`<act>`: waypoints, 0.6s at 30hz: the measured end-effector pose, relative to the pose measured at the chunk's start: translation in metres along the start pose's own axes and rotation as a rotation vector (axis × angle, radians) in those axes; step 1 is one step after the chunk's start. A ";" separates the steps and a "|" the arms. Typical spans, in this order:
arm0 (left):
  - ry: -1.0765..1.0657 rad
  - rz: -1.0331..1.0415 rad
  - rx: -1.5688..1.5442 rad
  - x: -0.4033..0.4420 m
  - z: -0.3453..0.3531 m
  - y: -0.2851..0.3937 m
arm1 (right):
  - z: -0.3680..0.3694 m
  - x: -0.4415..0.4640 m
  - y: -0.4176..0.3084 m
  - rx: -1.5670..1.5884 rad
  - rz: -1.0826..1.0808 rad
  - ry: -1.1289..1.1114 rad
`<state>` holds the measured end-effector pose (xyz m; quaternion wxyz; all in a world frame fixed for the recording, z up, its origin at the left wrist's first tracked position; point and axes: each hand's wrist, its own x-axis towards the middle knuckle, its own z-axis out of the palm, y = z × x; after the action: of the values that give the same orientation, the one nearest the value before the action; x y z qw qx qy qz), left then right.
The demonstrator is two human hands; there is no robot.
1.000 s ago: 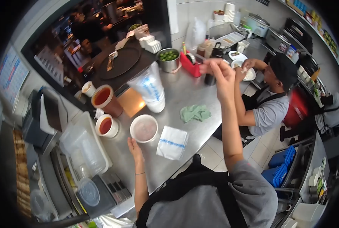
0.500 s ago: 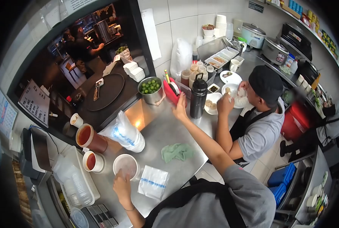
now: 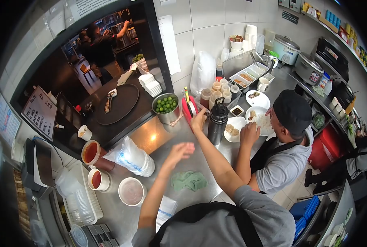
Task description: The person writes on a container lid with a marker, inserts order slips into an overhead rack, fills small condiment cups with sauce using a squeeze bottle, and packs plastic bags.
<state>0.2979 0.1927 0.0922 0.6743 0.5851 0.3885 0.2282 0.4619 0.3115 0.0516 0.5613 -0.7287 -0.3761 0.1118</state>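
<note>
My right hand [image 3: 199,121] reaches across the counter, its fingers closed at the near right side of a red holder [image 3: 187,111]. A white roll and a yellow-green pen-like stick show in the holder. My left hand [image 3: 181,151], blurred, hovers over the counter with its fingers stretched out and nothing in them. Beside my right hand stands a black bottle [image 3: 217,123] with a loop lid. A green cloth [image 3: 189,181] lies below my left hand. Left of my left forearm are a white tub [image 3: 132,192] and a plastic-wrapped stack of cups [image 3: 134,160]; a folded white bag [image 3: 165,210] is partly hidden.
A steel pot of green limes [image 3: 166,108] stands by the pass window. Sauce tubs [image 3: 96,154] line the left. On the right a co-worker [image 3: 282,152] handles food over white plates [image 3: 257,99]. Squeeze bottles [image 3: 224,88] stand behind the black bottle.
My left hand has left the white tub and moved up and right over the counter. My right hand stays at the red holder, which appears more upright. The view has shifted slightly.
</note>
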 end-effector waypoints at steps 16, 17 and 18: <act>0.137 -0.168 -0.697 0.174 0.002 -0.021 | -0.229 -0.162 -0.032 0.473 -0.141 -0.276; 0.137 -0.167 -0.701 0.177 0.004 -0.023 | -0.233 -0.171 -0.029 0.466 -0.104 -0.299; 0.197 -0.137 -0.654 0.179 0.006 -0.026 | -0.237 -0.179 -0.026 0.459 -0.066 -0.323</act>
<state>0.4054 0.3203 0.0212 0.7990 0.2858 0.3966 0.3503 0.4655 0.0197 0.1106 0.6478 -0.5425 -0.4490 0.2906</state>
